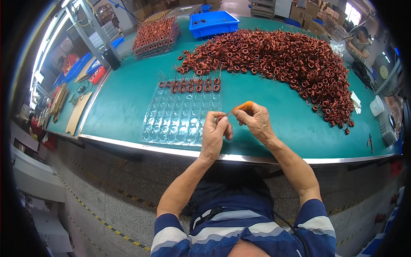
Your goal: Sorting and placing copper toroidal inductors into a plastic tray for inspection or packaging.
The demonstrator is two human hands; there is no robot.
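My left hand is closed around a small red-brown ring coil, mostly hidden by the fingers. Thin wire leads run from it toward my right hand, whose thumb and index finger pinch together at their ends. An orange piece lies along the right index finger; it looks like a finger cover. Just left of my hands lies a clear plastic tray with round pockets. Coils stand in its far rows with their leads pointing away, while the nearer pockets hold nothing.
A large heap of ring coils covers the table's far right. Stacked filled trays and a blue bin stand at the back. Pliers lie near the right edge. The metal table edge runs before me. Another person sits far right.
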